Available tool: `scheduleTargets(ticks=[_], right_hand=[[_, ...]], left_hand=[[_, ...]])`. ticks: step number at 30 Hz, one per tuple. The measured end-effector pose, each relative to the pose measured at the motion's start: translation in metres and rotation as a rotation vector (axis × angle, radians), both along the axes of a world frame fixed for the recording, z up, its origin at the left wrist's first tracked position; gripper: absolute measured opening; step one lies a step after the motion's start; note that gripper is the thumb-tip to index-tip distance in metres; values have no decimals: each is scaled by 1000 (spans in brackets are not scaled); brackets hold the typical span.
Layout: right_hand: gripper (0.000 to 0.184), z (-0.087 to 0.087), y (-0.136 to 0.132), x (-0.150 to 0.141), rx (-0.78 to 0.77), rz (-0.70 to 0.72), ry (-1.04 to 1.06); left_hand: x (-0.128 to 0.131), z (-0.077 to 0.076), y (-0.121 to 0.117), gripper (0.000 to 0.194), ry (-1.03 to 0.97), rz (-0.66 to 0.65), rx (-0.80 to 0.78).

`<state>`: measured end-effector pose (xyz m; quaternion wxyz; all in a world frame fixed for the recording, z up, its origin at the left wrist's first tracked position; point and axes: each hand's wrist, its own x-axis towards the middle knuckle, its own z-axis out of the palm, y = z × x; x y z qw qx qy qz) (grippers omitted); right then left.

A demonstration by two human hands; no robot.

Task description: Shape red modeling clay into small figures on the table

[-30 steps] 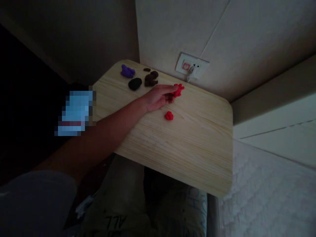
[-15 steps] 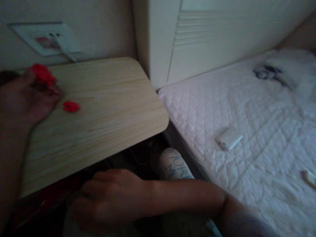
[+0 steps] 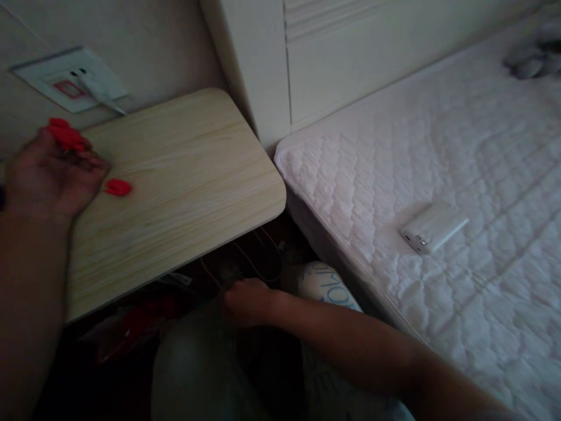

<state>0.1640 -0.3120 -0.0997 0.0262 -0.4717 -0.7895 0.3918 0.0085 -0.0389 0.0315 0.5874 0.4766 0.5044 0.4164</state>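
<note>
Our left hand point(image 3: 52, 172) on worktop point(image 3: 188, 175), fingers point(image 3: 85, 164) at red clay lump point(image 3: 65, 135), grip unclear; 2nd red clay lump point(image 3: 118, 187) just beside, unjoined. Right hand point(image 3: 249, 302) well apart, near trouser leg point(image 3: 197, 368).

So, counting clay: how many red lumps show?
2: one red clay lump on the left hand, another on the wooden tabletop beside it; the hand may hide more.

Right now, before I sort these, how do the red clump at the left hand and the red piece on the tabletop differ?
The red clump is larger and lumpier than the red piece, which is small and low. The clump touches the left hand, while the piece lies just clear of it on the wooden tabletop. Both are bright red, like modelling clay.
</note>
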Motion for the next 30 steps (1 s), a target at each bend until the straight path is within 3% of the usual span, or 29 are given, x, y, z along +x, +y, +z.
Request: scheduleTargets(ticks=[2,8,11,17,22,30], right_hand=[[29,-5,-1,-7,-63,59,-15],[36,-18,-3,-16,-149,101,-44],[36,-23,-2,-17,-129,84,-92],[34,-33,-6,-32,-237,159,-206],[33,-33,-4,-55,-285,206,-277],[28,-34,19,-88,-279,292,-223]], left_hand=[[-8,-1,6,44,-143,-121,153],[-21,-10,18,29,-273,-213,149],[-24,-16,24,32,-261,-252,153],[-30,-22,38,40,-343,-282,151],[-30,-20,36,20,-451,-292,93],[-27,-22,37,16,-543,-265,34]])
